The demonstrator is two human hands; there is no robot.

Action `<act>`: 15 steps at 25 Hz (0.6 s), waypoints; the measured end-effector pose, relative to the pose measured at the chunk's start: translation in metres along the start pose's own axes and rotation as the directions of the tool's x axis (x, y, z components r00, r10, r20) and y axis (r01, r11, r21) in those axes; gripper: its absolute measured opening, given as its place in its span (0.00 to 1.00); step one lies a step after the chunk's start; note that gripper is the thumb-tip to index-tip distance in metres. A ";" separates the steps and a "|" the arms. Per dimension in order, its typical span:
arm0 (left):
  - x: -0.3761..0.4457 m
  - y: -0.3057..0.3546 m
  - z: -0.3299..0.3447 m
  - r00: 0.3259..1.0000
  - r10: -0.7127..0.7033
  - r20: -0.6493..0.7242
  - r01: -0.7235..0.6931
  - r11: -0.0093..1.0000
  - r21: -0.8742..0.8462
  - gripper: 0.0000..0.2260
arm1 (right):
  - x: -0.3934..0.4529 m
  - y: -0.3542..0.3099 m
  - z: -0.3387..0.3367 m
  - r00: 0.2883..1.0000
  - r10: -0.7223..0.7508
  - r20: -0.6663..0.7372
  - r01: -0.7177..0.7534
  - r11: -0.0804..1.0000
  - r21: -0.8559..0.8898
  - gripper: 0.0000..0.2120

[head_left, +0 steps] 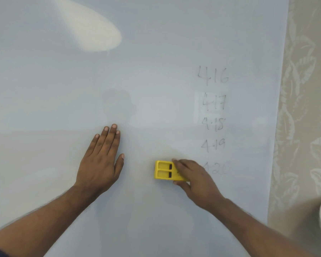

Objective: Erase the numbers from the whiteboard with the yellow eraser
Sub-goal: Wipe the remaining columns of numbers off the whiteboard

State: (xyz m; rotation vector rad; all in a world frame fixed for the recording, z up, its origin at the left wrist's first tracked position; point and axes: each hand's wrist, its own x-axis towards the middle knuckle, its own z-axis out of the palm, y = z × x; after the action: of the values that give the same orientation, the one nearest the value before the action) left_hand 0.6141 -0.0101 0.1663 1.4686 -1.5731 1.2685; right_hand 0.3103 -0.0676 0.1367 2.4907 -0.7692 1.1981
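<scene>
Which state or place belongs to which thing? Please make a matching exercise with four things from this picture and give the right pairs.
Things:
1. left hand
2. right hand
3. yellow eraser
4. number 4.16

States or places:
A. top of the written column
B. flat on the whiteboard, fingers together, holding nothing
C. on the board, left of the bottom number
D. gripping the eraser by its right end

Pairs: 1-B, 2-D, 3-C, 4-A
</scene>
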 end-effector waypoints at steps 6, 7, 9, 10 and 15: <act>0.035 0.018 0.000 0.999 0.016 -0.031 -0.016 1.000 0.004 0.29 | 0.016 0.044 -0.050 0.982 0.139 -0.127 -0.145 0.989 -0.041 0.28; 0.042 0.023 0.001 0.999 0.022 -0.040 -0.022 1.000 0.005 0.30 | 0.018 0.050 -0.057 0.981 0.141 -0.133 -0.149 0.987 -0.053 0.28; 0.055 0.033 0.002 0.998 0.032 -0.058 -0.031 0.999 0.007 0.30 | 0.022 0.062 -0.067 0.978 0.146 -0.151 -0.158 0.985 -0.066 0.28; 0.061 0.037 0.003 0.997 0.036 -0.063 -0.036 0.999 0.008 0.30 | 0.023 0.066 -0.072 0.977 0.147 -0.156 -0.159 0.985 -0.070 0.28; 0.099 0.059 0.003 0.994 0.052 -0.096 -0.051 0.999 0.018 0.29 | 0.040 0.090 -0.095 0.973 0.114 -0.200 -0.137 0.985 -0.103 0.29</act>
State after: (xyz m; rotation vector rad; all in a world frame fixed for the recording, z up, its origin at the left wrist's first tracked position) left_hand 0.5397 -0.0536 0.2423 1.3630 -1.5495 1.3632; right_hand 0.2188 -0.1126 0.2287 2.2219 -0.9264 1.3726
